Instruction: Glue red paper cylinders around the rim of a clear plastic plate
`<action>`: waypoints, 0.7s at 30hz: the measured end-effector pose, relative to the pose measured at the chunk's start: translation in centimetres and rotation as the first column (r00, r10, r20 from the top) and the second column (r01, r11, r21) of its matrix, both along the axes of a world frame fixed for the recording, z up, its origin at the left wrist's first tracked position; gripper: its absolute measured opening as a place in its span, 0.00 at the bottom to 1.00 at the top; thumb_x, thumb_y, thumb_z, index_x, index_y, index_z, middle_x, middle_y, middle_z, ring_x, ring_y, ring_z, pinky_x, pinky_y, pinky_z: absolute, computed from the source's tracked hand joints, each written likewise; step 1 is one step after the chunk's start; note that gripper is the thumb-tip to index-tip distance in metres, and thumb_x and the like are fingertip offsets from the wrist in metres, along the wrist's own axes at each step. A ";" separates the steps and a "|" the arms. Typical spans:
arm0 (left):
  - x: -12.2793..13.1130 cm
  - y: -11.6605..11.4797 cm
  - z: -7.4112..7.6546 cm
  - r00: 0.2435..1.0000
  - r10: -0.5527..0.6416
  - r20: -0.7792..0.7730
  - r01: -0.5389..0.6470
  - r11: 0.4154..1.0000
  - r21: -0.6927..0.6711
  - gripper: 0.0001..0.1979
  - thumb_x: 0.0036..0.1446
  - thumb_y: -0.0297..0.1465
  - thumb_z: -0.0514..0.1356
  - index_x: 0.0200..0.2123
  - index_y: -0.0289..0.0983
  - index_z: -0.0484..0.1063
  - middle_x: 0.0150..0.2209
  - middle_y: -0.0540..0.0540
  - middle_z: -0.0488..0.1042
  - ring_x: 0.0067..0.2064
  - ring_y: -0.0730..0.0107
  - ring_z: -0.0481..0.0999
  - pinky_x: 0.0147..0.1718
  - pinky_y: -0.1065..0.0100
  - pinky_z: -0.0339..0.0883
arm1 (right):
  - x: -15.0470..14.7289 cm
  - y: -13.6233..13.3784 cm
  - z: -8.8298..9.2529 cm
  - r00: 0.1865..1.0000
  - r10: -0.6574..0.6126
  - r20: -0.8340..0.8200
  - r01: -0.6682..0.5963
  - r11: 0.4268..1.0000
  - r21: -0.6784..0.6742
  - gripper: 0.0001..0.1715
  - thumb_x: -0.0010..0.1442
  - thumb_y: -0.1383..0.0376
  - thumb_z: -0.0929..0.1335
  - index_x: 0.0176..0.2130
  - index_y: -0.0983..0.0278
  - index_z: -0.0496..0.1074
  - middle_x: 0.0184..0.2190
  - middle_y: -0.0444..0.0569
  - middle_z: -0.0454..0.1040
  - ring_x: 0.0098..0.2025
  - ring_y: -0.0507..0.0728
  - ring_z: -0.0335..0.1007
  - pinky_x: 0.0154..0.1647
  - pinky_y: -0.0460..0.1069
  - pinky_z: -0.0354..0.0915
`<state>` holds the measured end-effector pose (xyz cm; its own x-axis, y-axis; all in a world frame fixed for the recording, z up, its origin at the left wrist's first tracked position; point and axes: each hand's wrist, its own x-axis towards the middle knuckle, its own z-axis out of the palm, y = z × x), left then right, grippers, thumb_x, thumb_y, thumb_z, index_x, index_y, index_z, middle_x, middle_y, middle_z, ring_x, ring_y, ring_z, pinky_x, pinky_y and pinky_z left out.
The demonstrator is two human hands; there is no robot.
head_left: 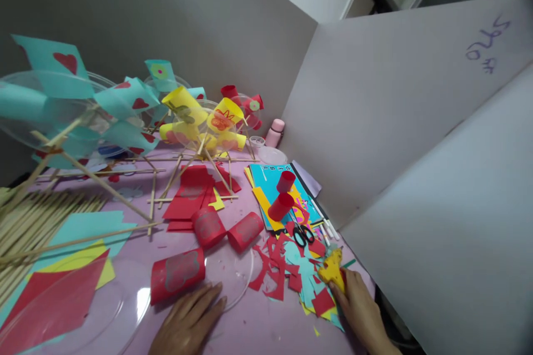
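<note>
My left hand (189, 319) lies flat with its fingers spread, the fingertips at the near edge of a clear plastic disc (235, 274). Three red paper tubes are around the disc: one (178, 275) just above my left hand, one (209, 227) at the back, one (246, 231) at the back right. At the right, my right hand (353, 302) is wrapped round a yellow glue gun (332, 269), over red and blue paper scraps (306, 272). Black-handled scissors (303, 234) lie behind the scraps.
Stick-framed wheels with blue (133, 97), yellow (227, 115) and red (254, 104) tubes stand at the back. Wooden sticks (37, 224) and coloured sheets (62, 288) lie left. Two red tubes (281, 206) stand on a blue book (266, 175). A pink bottle (275, 133) is by the wall.
</note>
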<state>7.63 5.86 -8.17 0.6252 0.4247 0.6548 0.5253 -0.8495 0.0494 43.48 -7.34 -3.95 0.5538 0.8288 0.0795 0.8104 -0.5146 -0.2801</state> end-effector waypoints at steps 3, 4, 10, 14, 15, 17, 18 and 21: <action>-0.1 0.1 -0.3 0.999 0.026 0.020 -0.026 1.000 -0.006 0.20 0.61 0.26 0.46 0.49 0.45 0.71 0.49 0.48 0.78 0.47 0.64 0.77 0.42 0.64 0.72 | 1.0 -0.3 -0.4 0.998 0.065 -0.001 -0.065 0.998 0.006 0.24 0.60 0.56 0.61 0.48 0.70 0.66 0.45 0.61 0.72 0.49 0.65 0.69 0.50 0.56 0.65; -0.1 0.3 -0.5 1.000 0.008 0.019 -0.008 1.000 0.016 0.20 0.60 0.26 0.47 0.50 0.45 0.71 0.48 0.48 0.78 0.47 0.64 0.77 0.41 0.65 0.72 | 1.4 -0.4 -0.2 0.997 0.076 0.022 -0.076 0.997 0.021 0.24 0.59 0.56 0.62 0.49 0.70 0.66 0.46 0.62 0.71 0.50 0.65 0.69 0.50 0.57 0.65; 0.0 0.1 -0.8 0.999 0.032 0.035 -0.032 0.999 0.010 0.21 0.58 0.25 0.47 0.49 0.47 0.71 0.48 0.49 0.78 0.47 0.65 0.77 0.42 0.67 0.71 | 0.2 4.1 4.4 0.927 0.279 0.251 -0.346 0.894 0.284 0.21 0.64 0.59 0.60 0.54 0.64 0.63 0.52 0.58 0.69 0.55 0.63 0.65 0.53 0.59 0.64; 0.2 -0.3 -0.8 0.998 0.044 0.044 -0.043 0.999 -0.020 0.19 0.62 0.27 0.46 0.49 0.46 0.71 0.47 0.47 0.78 0.47 0.64 0.76 0.43 0.65 0.71 | -3.0 11.0 7.0 0.849 0.417 0.326 -0.510 0.809 0.293 0.22 0.64 0.61 0.61 0.55 0.66 0.64 0.53 0.58 0.69 0.55 0.61 0.64 0.56 0.57 0.63; 0.2 -0.2 -0.9 0.998 0.040 0.046 -0.040 0.999 0.000 0.19 0.63 0.28 0.46 0.49 0.46 0.71 0.47 0.47 0.78 0.48 0.64 0.76 0.43 0.65 0.71 | -3.6 12.6 7.1 0.831 0.443 0.337 -0.538 0.793 0.285 0.22 0.63 0.63 0.62 0.55 0.68 0.65 0.53 0.59 0.70 0.55 0.62 0.64 0.56 0.57 0.62; 0.1 0.2 -1.0 0.999 0.012 0.053 -0.017 0.996 0.086 0.18 0.64 0.29 0.45 0.49 0.45 0.71 0.47 0.47 0.78 0.48 0.66 0.76 0.42 0.67 0.71 | -4.3 15.3 7.1 0.808 0.468 0.359 -0.571 0.773 0.276 0.19 0.60 0.65 0.65 0.51 0.69 0.69 0.50 0.60 0.72 0.53 0.64 0.66 0.54 0.60 0.63; 0.1 0.4 -0.9 0.998 -0.006 0.057 -0.002 0.990 0.141 0.18 0.64 0.29 0.45 0.49 0.44 0.72 0.46 0.47 0.79 0.47 0.67 0.77 0.41 0.68 0.72 | -4.5 16.2 7.0 0.800 0.473 0.369 -0.580 0.767 0.275 0.15 0.60 0.67 0.65 0.47 0.69 0.72 0.46 0.60 0.74 0.50 0.65 0.68 0.52 0.61 0.63; -0.2 0.7 0.0 0.999 -0.024 0.025 0.018 0.975 0.221 0.16 0.65 0.31 0.48 0.47 0.42 0.73 0.45 0.47 0.79 0.45 0.69 0.78 0.41 0.72 0.72 | -4.5 16.5 6.8 0.794 0.461 0.396 -0.587 0.748 0.308 0.09 0.60 0.69 0.64 0.34 0.65 0.75 0.34 0.54 0.77 0.41 0.64 0.71 0.46 0.62 0.65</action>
<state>7.45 6.58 -8.22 0.6128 0.2544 0.7482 0.5084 -0.8518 -0.1267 38.98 9.14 2.84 -0.0591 0.8373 0.5436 0.9893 0.1219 -0.0801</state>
